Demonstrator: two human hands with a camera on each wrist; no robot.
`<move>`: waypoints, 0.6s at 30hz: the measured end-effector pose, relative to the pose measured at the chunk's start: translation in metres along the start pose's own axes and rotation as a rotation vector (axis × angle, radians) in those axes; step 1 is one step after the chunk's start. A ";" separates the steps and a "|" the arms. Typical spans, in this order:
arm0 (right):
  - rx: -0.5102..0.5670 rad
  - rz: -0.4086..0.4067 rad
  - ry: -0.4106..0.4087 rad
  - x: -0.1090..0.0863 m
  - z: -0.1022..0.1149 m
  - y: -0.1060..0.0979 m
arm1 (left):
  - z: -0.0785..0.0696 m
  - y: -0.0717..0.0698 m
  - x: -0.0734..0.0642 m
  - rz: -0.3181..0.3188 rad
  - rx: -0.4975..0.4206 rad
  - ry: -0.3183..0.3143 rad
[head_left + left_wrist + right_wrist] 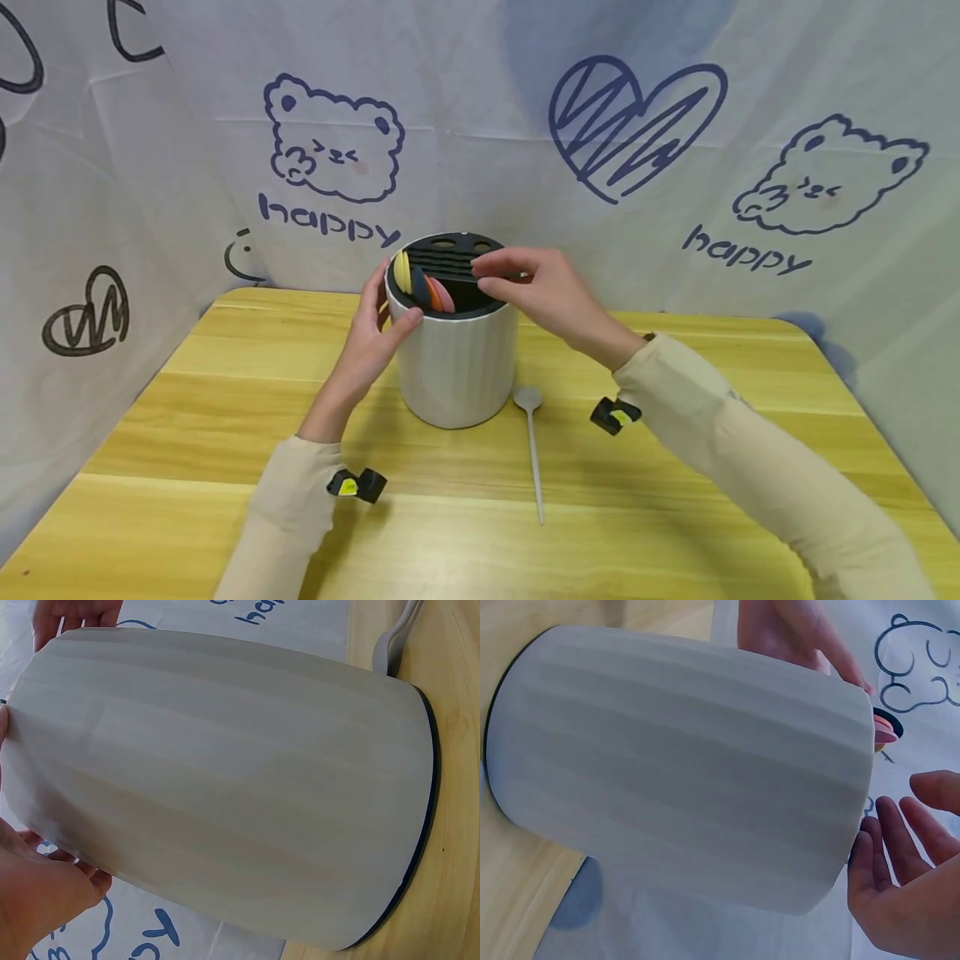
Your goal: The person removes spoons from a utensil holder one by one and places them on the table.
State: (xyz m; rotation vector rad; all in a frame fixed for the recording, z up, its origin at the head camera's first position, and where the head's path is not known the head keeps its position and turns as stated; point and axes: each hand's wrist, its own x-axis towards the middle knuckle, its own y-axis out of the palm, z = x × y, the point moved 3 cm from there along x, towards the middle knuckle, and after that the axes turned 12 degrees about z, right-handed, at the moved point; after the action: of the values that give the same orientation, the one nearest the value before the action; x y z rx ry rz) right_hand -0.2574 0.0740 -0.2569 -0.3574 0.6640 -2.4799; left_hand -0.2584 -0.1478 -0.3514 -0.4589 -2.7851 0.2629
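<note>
A white ribbed utensil holder [457, 367] stands upright on the table, with a black slotted insert [441, 258] in its top. My left hand [371, 333] grips its left side, thumb at the front rim and fingers behind. Over the right part of the insert is my right hand [551, 292], thumb and fingertips apart in the right wrist view with nothing visible between them. At the front left of the opening, yellow [402, 272], navy [422, 290], orange [432, 295] and pink rounded pieces [444, 297] stick up; their lower parts are hidden.
A grey long-handled spoon [528, 398] lies on the wooden table [660, 500], right of the holder, handle toward me. Behind the table hangs a white cloth [480, 167] with bear and heart drawings.
</note>
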 end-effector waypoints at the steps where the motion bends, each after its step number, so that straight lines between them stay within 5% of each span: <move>1: 0.000 0.007 0.002 0.002 0.001 0.001 | 0.000 0.000 0.000 0.002 -0.002 -0.001; 18: -0.099 0.128 0.005 0.022 0.016 0.023 | -0.001 0.000 0.000 0.013 -0.009 0.003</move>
State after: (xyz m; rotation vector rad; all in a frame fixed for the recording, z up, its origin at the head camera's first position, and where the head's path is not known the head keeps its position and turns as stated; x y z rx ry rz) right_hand -0.2595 0.0390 -0.2533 -0.3351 0.7889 -2.3336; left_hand -0.2581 -0.1471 -0.3501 -0.4789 -2.7825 0.2530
